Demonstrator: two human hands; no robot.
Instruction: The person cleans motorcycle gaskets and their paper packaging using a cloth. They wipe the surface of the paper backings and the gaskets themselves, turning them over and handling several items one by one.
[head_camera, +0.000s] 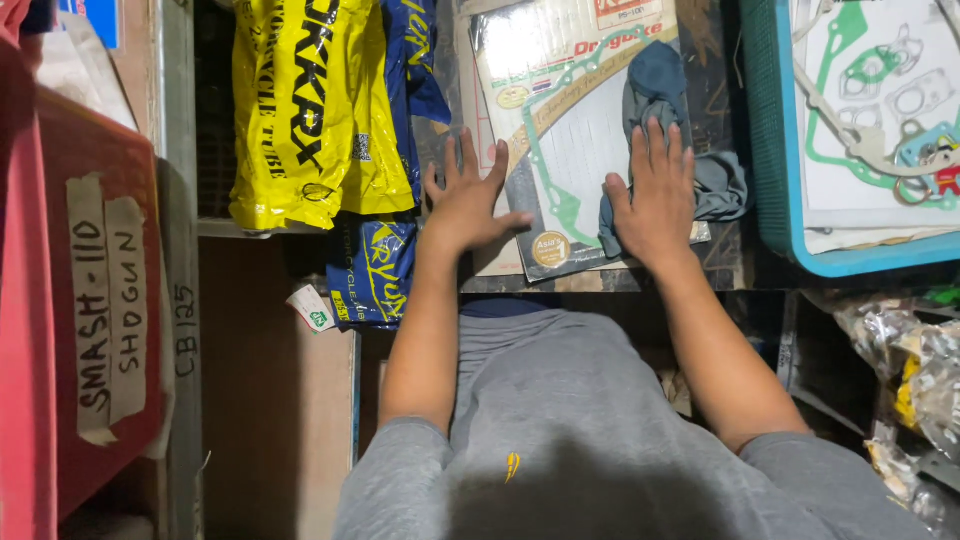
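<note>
Head view: left hand (468, 205) splayed wide, flat on the clear-plastic gasket packet with green outline (560, 130) at upper centre – right hand (655, 195) flat, fingers together, pressing a crumpled blue-grey cloth (655, 80) on that packet. Yellow plastic tube bag (305, 110) upper left, teal plastic basket (770, 150) upper right.

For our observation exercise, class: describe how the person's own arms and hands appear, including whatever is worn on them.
Both hands, the left hand and the right hand, are bare: no gloves, and no rings or watch that I can see. The forearms are uncovered too. Short grey sleeves end about the elbows, part of a grey shirt bearing a small yellow mark on the chest.
</note>
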